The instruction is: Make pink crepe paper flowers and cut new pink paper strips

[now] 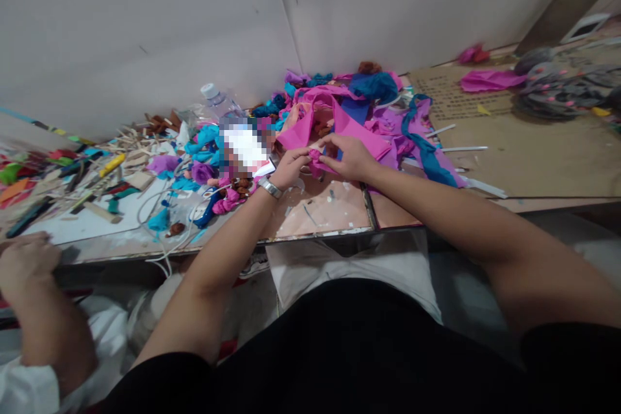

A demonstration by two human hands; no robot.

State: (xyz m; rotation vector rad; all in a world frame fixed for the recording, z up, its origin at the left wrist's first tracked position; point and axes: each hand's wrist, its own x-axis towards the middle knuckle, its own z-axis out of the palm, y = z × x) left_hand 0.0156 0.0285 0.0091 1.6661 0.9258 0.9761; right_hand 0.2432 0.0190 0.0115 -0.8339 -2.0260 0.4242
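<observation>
Head view: left hand (290, 167) and right hand (353, 156), grip narrow, pinch a crinkled, rounded pink wad (315, 155).

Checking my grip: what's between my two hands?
A small crumpled pink piece, held by the fingers of your left hand and right hand, as the head view shows.
</observation>
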